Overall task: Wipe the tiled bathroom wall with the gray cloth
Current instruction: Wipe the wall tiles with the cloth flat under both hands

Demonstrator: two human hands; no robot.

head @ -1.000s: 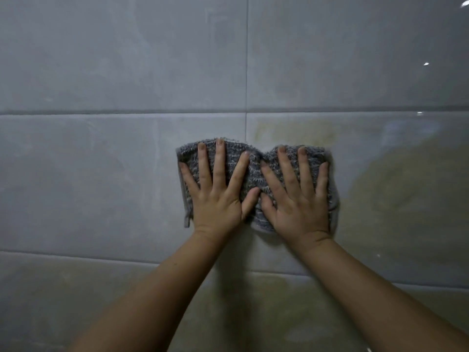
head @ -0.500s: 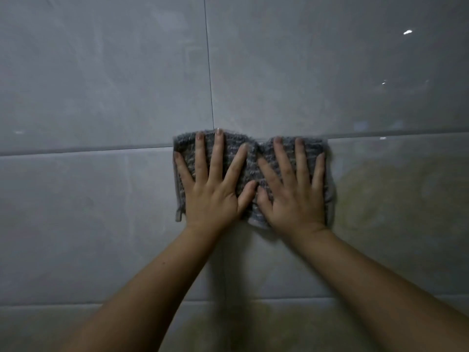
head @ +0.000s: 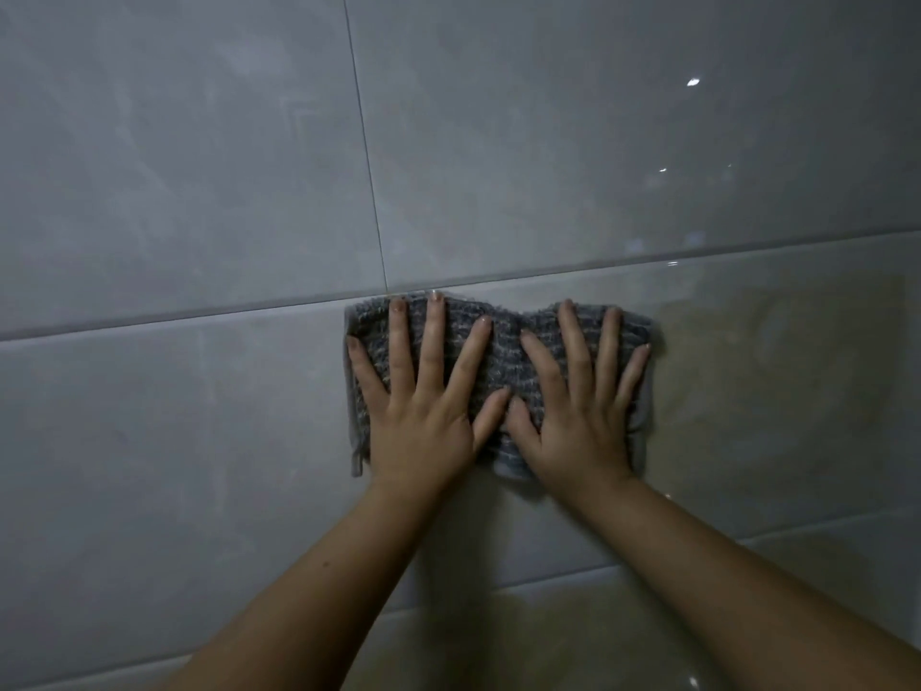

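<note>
On the wall (head: 199, 416), rumpled gray cloth (head: 503, 356)

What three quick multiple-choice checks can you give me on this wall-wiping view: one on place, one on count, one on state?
1. Where is the top edge of the gray cloth?
A. just under the horizontal grout line
B. on the floor
C. draped over a tap

2. How many hands press on the cloth?
A. none
B. one
C. two

3. How do the fingers lie?
A. clenched in fists
B. spread straight on the cloth
C. pinching one corner

Answers: 1 A, the cloth's top nearly meets that line; 2 C, the left hand and right hand both lie on it; 3 B, all the fingers are extended flat.
</note>
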